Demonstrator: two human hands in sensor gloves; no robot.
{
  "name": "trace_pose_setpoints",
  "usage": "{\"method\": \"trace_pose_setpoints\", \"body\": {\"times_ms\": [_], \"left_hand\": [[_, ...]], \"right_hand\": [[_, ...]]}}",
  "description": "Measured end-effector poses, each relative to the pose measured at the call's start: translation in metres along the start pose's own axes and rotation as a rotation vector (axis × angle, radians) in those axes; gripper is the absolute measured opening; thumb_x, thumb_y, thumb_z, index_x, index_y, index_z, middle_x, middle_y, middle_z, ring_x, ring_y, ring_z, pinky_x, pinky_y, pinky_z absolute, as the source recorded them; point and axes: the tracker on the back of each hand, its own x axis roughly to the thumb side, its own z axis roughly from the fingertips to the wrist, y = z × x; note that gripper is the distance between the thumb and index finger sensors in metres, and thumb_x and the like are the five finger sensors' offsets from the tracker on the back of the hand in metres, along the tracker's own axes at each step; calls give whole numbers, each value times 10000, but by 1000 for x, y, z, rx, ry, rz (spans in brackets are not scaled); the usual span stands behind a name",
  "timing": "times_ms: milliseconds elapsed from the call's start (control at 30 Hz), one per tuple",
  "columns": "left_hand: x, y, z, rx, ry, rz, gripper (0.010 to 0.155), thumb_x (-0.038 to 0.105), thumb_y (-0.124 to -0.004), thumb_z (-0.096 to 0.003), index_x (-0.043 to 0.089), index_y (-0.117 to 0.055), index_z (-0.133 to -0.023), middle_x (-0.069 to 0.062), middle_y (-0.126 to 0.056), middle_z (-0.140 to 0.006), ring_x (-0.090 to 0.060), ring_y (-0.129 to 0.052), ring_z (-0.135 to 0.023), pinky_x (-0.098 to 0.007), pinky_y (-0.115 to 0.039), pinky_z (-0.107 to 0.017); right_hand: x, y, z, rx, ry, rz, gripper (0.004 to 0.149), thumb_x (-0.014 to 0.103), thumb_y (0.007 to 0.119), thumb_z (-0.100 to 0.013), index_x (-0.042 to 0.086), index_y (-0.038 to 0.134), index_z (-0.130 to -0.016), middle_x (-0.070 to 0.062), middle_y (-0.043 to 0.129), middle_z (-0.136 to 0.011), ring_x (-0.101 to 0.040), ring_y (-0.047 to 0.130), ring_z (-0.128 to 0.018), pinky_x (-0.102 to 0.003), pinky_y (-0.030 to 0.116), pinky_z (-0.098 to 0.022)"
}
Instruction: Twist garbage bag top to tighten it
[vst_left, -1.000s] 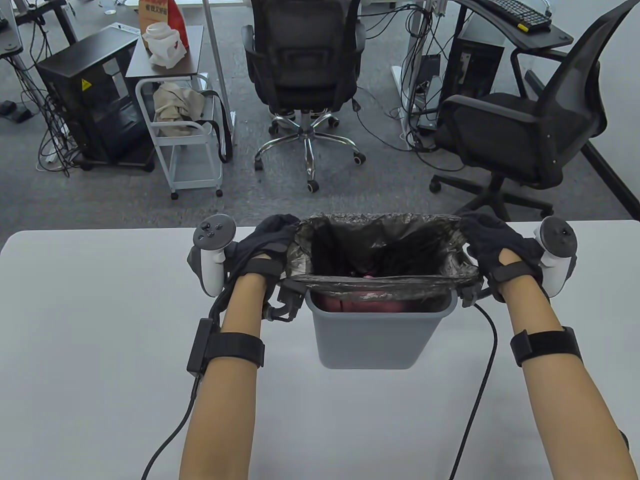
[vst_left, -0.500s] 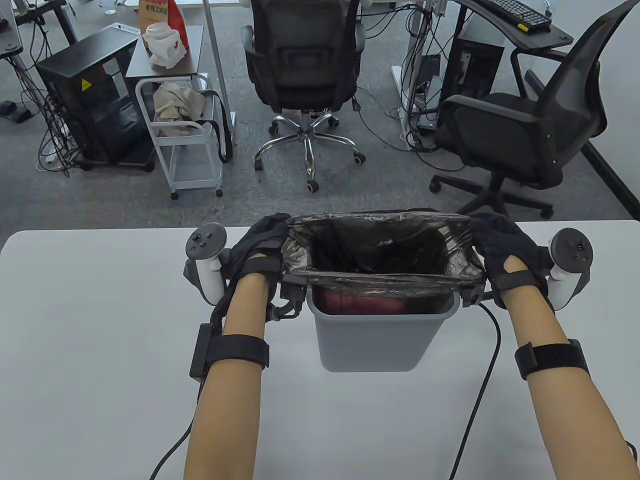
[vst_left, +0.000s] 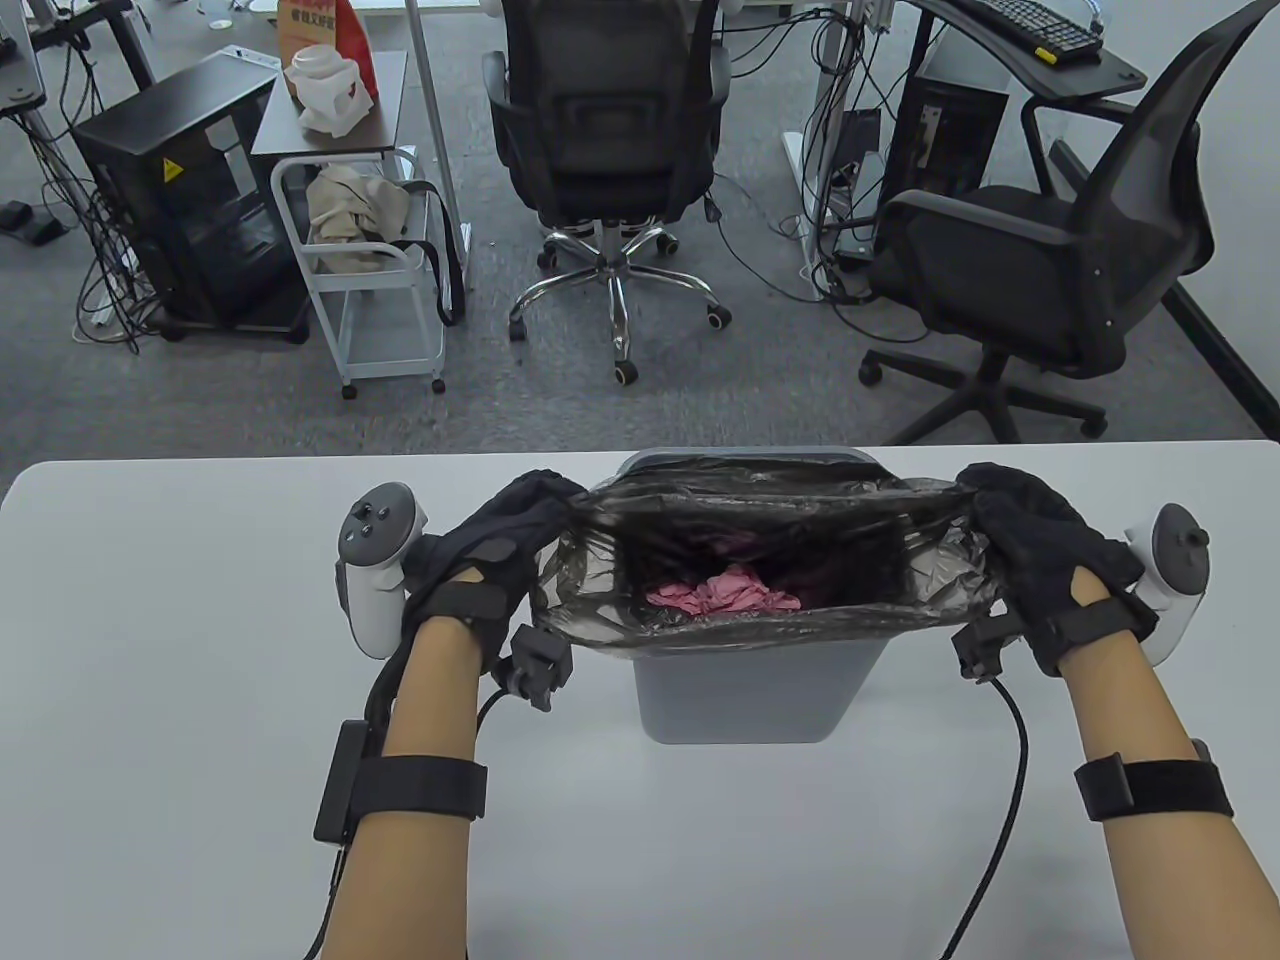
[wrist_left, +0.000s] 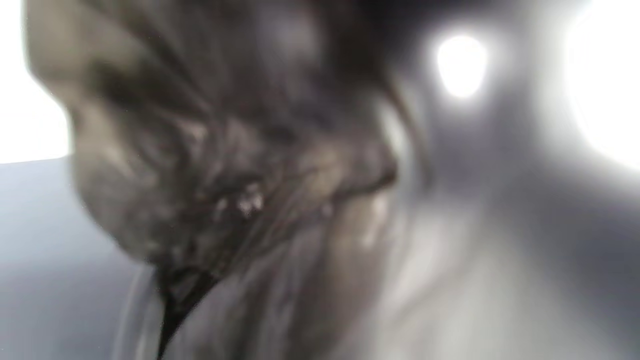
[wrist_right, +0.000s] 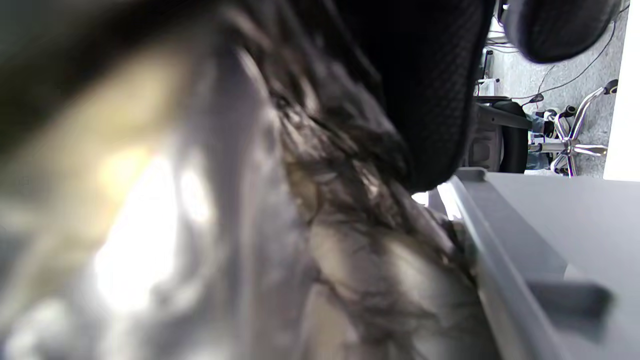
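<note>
A pale grey table is stretching across the lower half of the frame in the table view, its far edge running just below centre. A grey plastic bin is standing directly on it at centre frame, upright. Black cables are trailing over the surface toward the bottom edge, one at lower left, one at lower right.

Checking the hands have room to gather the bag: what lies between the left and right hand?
In the table view, only the garbage bag mouth stretches between left hand and right hand, pink trash showing inside.
</note>
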Motion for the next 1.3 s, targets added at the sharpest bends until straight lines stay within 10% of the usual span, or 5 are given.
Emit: {"method": "trace_pose_setpoints", "body": {"times_ms": [467, 800, 900, 1033, 1300], "left_hand": [[-22, -14, 35, -186, 192, -166, 584, 552, -718, -512, 91, -1000, -733, -119, -570, -1126, -417, -310, -1066, -773, -292, -619], [-27, -26, 35, 77, 247, -476, 511, 635, -865, -410, 169, -1055, -321, -102, -961, -836, -412, -763, -901, -783, -487, -586], [-27, -23, 38, 104, 231, -488, 512, 670, -923, -351, 193, -1004, -518, -102, -884, -911, -431, -764, -909, -804, -502, -572], [-31, -25, 41, 47, 242, -495, 1013, 725, -915, -314, 279, -452, -1098, -60, -356, -1163, -461, -500, -1047, -839, -451, -581], [-36, -35, 37, -151, 277, -502, 964, 686, -934, -322, 224, -623, -1108, -64, -260, -1189, -414, -208, -1090, -833, -298, -619]], "right_hand": [[3, 11, 40, 44, 133, 279, 593, 500, 835, -404, 106, 818, -847, 13, 1056, -260, -249, 1055, -217, -660, 703, -460], [2, 32, 55, 146, 291, 712, 817, 673, 836, -317, 62, 811, -858, -25, 998, -244, -290, 978, -221, -683, 691, -436], [6, 33, 56, 148, 296, 800, 856, 707, 839, -288, 91, 797, -882, -39, 976, -307, -312, 948, -293, -708, 651, -460], [7, 37, 58, 221, 324, 857, 887, 708, 864, -268, 126, 756, -929, -94, 926, -447, -365, 880, -414, -754, 572, -492], [-4, 42, 63, 298, 373, 860, 835, 696, 875, -272, 158, 806, -908, -173, 798, -664, -431, 754, -569, -793, 462, -518]]}}
